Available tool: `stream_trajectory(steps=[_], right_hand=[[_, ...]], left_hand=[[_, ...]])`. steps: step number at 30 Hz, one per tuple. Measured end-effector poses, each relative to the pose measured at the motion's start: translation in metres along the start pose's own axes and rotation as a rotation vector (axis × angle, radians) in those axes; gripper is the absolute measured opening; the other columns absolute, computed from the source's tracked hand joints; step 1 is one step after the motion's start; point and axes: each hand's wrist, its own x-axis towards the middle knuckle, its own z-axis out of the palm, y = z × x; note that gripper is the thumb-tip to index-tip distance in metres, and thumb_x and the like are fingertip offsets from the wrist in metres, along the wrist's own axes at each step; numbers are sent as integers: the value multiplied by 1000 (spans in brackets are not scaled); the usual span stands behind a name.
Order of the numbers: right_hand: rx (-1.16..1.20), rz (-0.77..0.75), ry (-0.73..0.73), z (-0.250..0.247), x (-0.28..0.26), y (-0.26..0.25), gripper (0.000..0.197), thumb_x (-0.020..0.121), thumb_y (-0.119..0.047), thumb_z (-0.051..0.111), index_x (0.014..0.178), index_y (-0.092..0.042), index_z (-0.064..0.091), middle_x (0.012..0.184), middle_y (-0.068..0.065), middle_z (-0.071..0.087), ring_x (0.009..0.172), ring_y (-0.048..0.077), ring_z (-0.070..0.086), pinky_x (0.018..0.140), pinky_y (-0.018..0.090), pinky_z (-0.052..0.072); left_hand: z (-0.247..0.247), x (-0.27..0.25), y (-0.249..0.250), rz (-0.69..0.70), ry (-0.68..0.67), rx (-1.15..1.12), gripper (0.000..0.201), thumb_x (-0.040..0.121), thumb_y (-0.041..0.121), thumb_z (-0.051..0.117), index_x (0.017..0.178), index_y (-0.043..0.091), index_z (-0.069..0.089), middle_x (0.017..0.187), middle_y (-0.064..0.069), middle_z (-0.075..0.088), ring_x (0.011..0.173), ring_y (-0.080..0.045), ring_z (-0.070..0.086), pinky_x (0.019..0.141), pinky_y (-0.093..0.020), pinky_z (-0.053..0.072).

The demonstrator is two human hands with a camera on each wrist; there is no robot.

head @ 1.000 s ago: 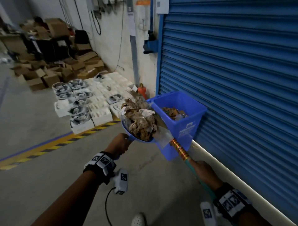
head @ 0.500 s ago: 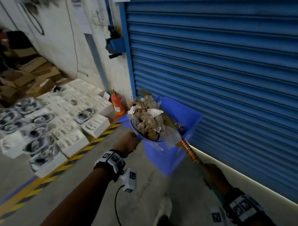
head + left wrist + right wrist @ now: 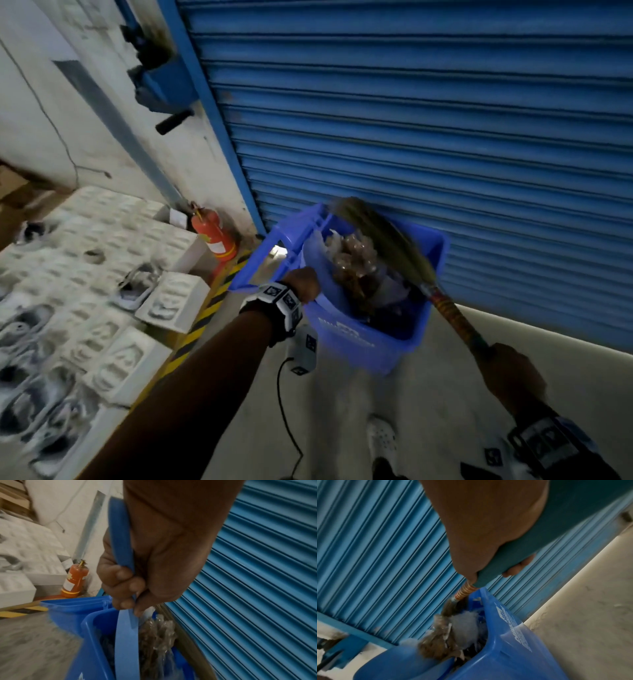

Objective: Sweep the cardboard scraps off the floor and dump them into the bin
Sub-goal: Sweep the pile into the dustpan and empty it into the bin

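A blue bin [image 3: 356, 339] stands on the floor against the blue shutter. My left hand [image 3: 303, 282] grips the handle of a blue dustpan [image 3: 126, 635], which is tipped steeply over the bin's mouth. Brown cardboard scraps [image 3: 354, 265] and clear plastic slide off the pan into the bin [image 3: 510, 651]. My right hand [image 3: 510, 373] grips the teal handle of a broom [image 3: 448, 310]; its bristles [image 3: 380, 229] lie across the scraps [image 3: 436, 645] above the bin. The left hand's fingers [image 3: 120, 586] wrap the dustpan handle.
A red fire extinguisher [image 3: 214, 234] stands by the wall left of the bin. White moulded trays [image 3: 102, 274] cover the floor at left behind a yellow-black stripe [image 3: 205, 315]. The blue roller shutter [image 3: 445, 137] is close behind the bin. A white shoe [image 3: 382, 440] shows below.
The dustpan has gone from level in front of the bin to tipped over its mouth. The broom head has swung up over the scraps, and I have moved closer.
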Motion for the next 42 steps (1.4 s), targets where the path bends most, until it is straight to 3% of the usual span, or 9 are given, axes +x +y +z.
stream_trajectory(steps=[2,5,8,13,20,23,36,39,42], right_hand=[[-3,13,70,9,-14,-13,61,88,-67,21,80,-18,55,78,6,63,68,27,57,68,37,51],[34,64,111,20,-41,-42,52,90,-63,30,81,-17,54,84,12,66,78,33,63,68,36,50],[50,113,145,39,-80,-66,41,94,-53,43,81,-16,54,93,21,68,89,39,65,65,34,42],[155,203,225,67,-142,-98,39,94,-45,50,83,-10,64,91,25,69,87,42,65,70,38,49],[331,318,322,73,-194,-116,49,97,-41,50,88,3,68,89,31,67,89,45,65,67,38,46],[388,330,372,75,-216,-113,63,91,-59,44,80,-2,67,77,25,68,78,41,68,63,37,49],[588,129,282,136,-259,-124,85,70,-89,29,69,-8,55,71,21,66,68,39,66,66,48,56],[619,89,266,149,-280,-150,82,71,-90,30,67,-12,53,66,17,65,65,38,65,62,49,55],[599,19,214,158,-299,-189,68,77,-77,40,64,-11,54,58,13,62,60,37,63,58,48,54]], left_hand=[[-16,13,-14,35,-30,-68,30,96,5,44,119,-6,60,123,-20,61,73,-12,56,57,-5,45],[-30,32,-42,209,-163,256,30,96,-1,40,116,-5,61,124,-21,60,116,-34,56,93,-34,44],[-42,47,-62,241,-93,227,30,96,11,47,120,-1,61,124,-18,61,115,-32,57,81,-28,47],[-64,49,-82,374,-59,329,32,95,14,48,120,-2,60,123,-18,61,114,-32,57,89,-33,46],[-73,59,-93,546,-120,356,26,88,21,53,104,1,61,110,-17,64,99,-34,61,78,-35,46],[-73,44,-102,585,-74,283,27,89,23,55,106,5,61,110,-14,63,103,-33,60,79,-34,45],[-91,-38,-287,214,136,-192,26,87,19,54,106,3,63,108,-30,64,99,-43,63,70,-34,51],[-114,-46,-338,173,152,-240,7,86,19,50,82,14,54,77,-19,60,73,-33,60,60,-30,48],[-138,-36,-389,116,185,-267,17,84,16,51,67,18,50,73,-13,53,53,-21,46,52,-23,39]])
